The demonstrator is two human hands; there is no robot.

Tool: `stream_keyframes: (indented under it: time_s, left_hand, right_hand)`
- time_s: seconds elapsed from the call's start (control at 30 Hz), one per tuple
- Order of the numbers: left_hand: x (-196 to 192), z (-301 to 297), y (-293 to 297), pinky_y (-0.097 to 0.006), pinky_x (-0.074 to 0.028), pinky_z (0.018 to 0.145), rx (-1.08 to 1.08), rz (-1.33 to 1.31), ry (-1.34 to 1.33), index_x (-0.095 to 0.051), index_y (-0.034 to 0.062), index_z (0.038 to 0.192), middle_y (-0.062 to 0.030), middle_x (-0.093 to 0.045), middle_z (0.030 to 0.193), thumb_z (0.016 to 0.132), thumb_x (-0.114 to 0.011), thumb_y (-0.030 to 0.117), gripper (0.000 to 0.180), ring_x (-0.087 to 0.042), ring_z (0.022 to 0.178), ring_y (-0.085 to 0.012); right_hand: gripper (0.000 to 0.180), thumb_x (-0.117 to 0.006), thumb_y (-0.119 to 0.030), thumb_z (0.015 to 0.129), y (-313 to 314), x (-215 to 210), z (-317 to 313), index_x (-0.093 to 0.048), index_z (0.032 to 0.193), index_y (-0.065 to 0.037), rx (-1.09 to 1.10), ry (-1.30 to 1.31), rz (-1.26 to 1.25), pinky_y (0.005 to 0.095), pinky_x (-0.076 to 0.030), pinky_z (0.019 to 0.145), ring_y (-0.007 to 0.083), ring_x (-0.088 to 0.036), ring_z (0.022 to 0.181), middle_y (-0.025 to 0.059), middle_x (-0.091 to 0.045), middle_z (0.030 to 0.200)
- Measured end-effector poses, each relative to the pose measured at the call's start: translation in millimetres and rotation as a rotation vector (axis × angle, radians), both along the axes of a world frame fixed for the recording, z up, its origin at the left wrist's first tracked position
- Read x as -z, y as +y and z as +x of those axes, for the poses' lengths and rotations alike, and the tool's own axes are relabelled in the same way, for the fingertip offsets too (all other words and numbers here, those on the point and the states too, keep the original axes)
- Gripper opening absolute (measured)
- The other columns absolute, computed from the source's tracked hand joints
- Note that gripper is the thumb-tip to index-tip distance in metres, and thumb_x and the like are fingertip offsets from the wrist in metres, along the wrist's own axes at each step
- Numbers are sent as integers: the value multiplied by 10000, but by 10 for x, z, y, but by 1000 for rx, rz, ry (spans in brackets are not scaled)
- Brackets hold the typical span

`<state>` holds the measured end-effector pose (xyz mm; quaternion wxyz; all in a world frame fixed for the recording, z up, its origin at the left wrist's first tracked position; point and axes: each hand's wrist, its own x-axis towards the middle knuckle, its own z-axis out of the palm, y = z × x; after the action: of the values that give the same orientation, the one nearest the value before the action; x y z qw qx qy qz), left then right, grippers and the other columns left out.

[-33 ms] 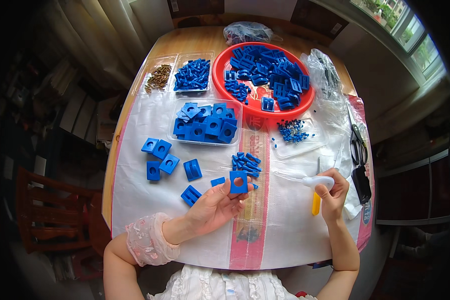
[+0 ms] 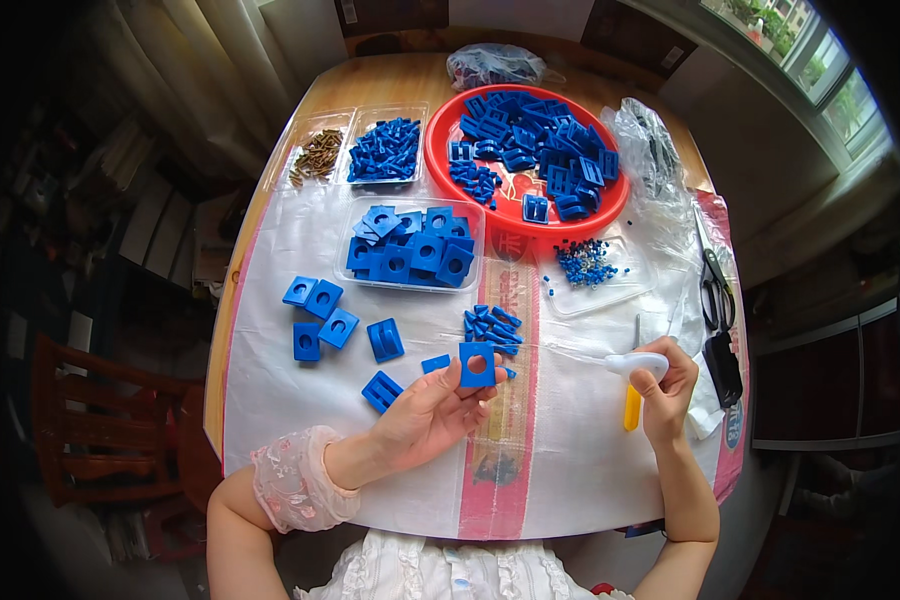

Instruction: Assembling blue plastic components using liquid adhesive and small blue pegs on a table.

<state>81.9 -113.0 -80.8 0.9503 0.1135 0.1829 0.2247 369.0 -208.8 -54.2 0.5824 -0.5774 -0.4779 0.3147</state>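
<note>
Red bowl [image 2: 440,150] and clear tray [image 2: 345,265] hold blue parts [image 2: 530,135].

Both bare forearms are coming in from the lower edge of the frame. The left forearm, wearing a pink lace cuff [image 2: 295,478] at the wrist, is angling up toward the centre. The left hand [image 2: 425,415] is lying palm-up just below centre, its fingers [image 2: 478,388] curling upward and pinching closed. The right forearm is rising nearly straight at lower right, and the right hand [image 2: 665,390] is curling into a closed grip, thumb side turning leftward.
</note>
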Motion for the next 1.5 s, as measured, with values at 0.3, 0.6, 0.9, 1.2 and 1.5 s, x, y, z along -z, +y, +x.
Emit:
stream_keyframes:
  time_s: [0.3,0.6,0.9,1.2,1.5]
  left_hand:
    - [16,4,-3,-276,-466,880,-8,-1,-9,-527,61,1253,-96,-563,1240,991,-495,382,416,-508,1052,-154]
    - [-11,4,-2,-287,-439,916,9,0,-2,-535,76,1250,-54,-561,1202,977,-524,379,408,-495,1078,-153]
    - [8,3,-7,-277,-455,877,-4,-16,-13,-535,68,1250,-101,-566,1249,986,-511,370,402,-501,1080,-151]
    - [18,4,-5,-277,-455,875,-2,-11,-17,-535,70,1250,-94,-566,1247,984,-515,373,404,-502,1067,-145]
    - [0,2,-5,-272,-455,870,2,-2,-5,-529,65,1260,-84,-567,1243,984,-514,379,419,-502,1067,-139]
  right_hand:
    - [272,-765,-224,831,-5,-4,9,-614,869,-1,-4,1,-10,162,-342,547,11,-476,638,-21,-570,745]
    - [273,-762,-225,835,-7,-9,-3,-612,880,-1,-3,4,0,160,-343,550,10,-474,634,-22,-572,739]
    - [276,-764,-231,833,-8,14,13,-610,861,-4,-8,-16,4,168,-335,545,14,-467,626,-24,-564,729]
    - [283,-767,-238,832,-7,3,10,-613,865,-2,-10,-24,4,168,-332,546,14,-468,627,-25,-563,730]
    - [290,-769,-245,831,-12,-4,3,-615,871,-2,-9,-12,0,165,-335,549,11,-469,631,-24,-570,737]
